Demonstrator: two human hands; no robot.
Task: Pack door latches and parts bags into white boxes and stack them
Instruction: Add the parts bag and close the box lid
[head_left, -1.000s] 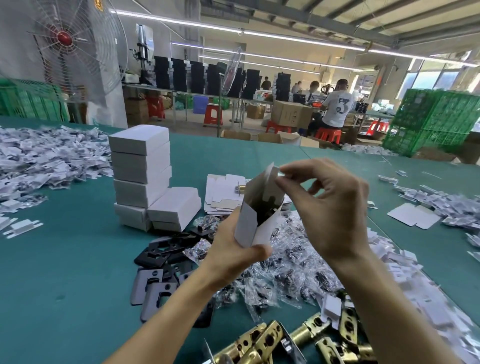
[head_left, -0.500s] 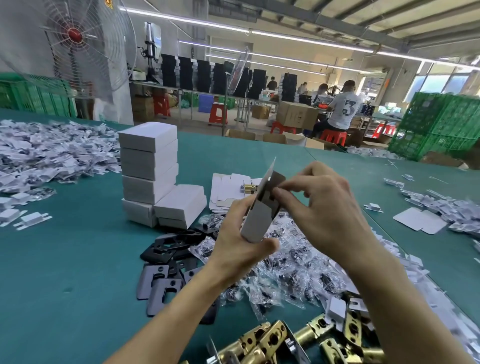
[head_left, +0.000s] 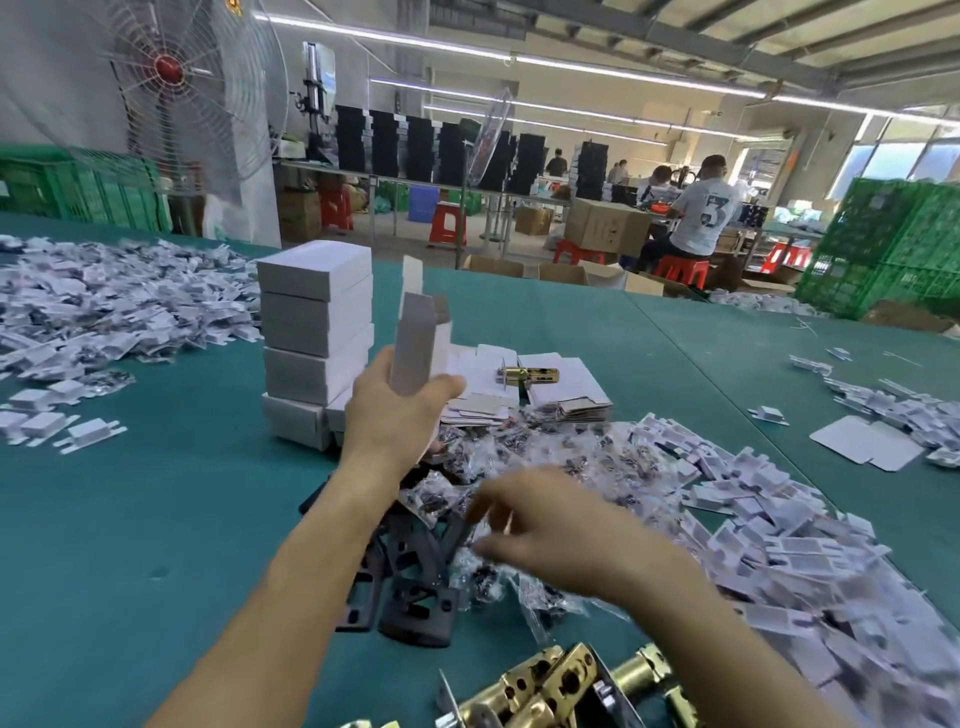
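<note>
the open white box (head_left: 417, 340) stands upright in the centre of the frame, its top flap raised. its lower end sits in the left hand (head_left: 396, 415), which grips it with the thumb on the near right side and the fingers wrapped behind. just left of it rises a stack of closed white boxes (head_left: 314, 332), apparently not touching it. the right hand (head_left: 563, 535) is lower, in the lower centre of the frame and well apart from the box. it hovers over the heap of clear parts bags (head_left: 550, 462) with its fingers pointing left. it is badly blurred, so i cannot tell whether the fingers pinch a bag or are merely curled above the heap. dark flat plates (head_left: 410, 577) lie under and left of that hand on the green table (head_left: 104, 519). brass door latches (head_left: 550, 691) lie at the bottom edge, and one more brass latch (head_left: 530, 373) rests on the flat box blanks (head_left: 571, 389) right of the held box.
</note>
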